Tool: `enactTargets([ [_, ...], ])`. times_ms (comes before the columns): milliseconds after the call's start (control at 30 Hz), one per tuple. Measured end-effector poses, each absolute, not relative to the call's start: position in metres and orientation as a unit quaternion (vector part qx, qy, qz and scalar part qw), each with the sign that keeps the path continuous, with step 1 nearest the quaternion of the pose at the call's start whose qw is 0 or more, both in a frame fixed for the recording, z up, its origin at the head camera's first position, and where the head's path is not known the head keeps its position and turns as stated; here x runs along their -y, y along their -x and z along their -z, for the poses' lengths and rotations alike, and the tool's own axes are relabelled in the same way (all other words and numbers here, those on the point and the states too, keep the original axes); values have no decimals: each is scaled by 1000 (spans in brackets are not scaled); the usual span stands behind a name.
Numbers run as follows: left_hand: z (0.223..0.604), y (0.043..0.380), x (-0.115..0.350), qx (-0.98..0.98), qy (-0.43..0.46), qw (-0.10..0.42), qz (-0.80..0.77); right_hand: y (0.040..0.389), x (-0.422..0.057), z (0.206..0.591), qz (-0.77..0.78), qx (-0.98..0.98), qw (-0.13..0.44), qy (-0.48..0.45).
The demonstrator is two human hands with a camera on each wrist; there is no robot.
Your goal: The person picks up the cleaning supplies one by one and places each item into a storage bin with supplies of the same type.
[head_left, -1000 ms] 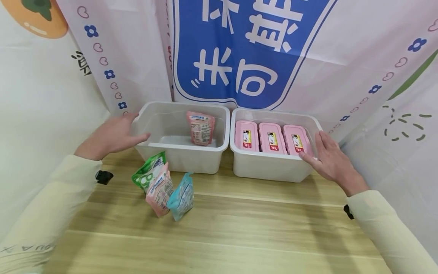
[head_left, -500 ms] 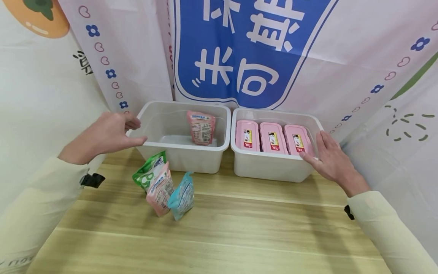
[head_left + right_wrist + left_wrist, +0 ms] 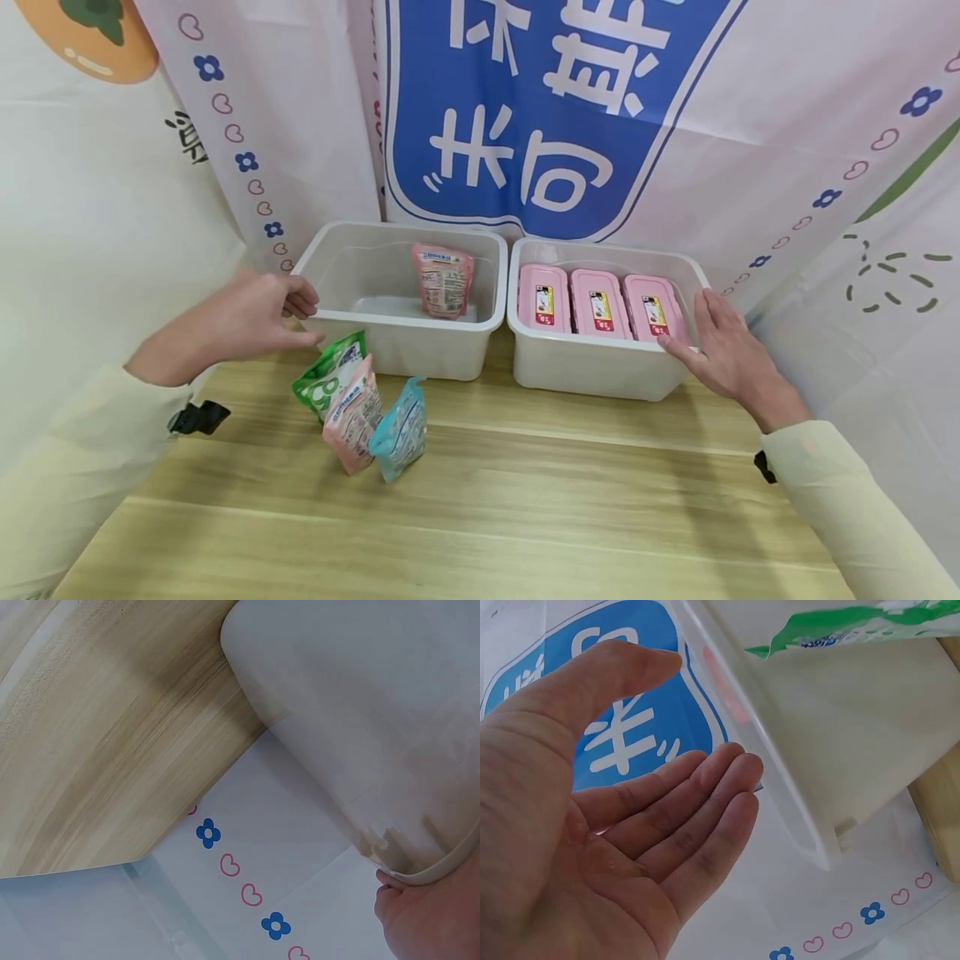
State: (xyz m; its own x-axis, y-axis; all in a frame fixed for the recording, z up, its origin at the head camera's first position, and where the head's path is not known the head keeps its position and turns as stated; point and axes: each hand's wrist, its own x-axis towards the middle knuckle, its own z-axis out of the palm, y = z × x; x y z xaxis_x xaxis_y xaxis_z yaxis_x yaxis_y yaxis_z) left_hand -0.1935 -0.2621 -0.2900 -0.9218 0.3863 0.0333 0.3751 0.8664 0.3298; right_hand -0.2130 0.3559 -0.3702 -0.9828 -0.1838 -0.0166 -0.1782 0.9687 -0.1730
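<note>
**Fingers [image 3: 712, 851] loose on the left, laid straight on the right**

Left hand [image 3: 251, 317] holds nothing: its fingers bend gently, the thumb well apart, beside the front left corner of the left bin [image 3: 431, 352]. Whether they touch its rim cannot be made out. Right hand [image 3: 723, 354] rests on the right bin [image 3: 592, 368], fingers straight along the side rim, thumb at the front rim.

Nearer the person than either set of fingers, pale sleeves [image 3: 840, 492] reach in over the wood-grained table [image 3: 585, 508]. On it, to the right of the left fingers and nearer the person, stand three packets: a blue pouch [image 3: 400, 435], a pink pouch [image 3: 354, 425] just beside it, and a green packet [image 3: 313, 390] partly behind the pink one. The green packet is closest to the left thumb, apart from it.

Farther off, to the right of the left fingers, another pink packet [image 3: 444, 283] leans inside the left bin. Three pink boxes [image 3: 598, 300] sit in a row in the right bin, left of the right fingers. Beyond all the fingers hangs a white printed cloth [image 3: 315, 108] bearing a blue panel [image 3: 517, 108] with white characters.
</note>
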Motion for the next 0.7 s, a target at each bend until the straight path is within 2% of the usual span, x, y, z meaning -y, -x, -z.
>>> enactTargets([
  [700, 331, 180, 257, -959, -209, 28, -189, 214, -357, 373, 87, -992, 7, 91],
])
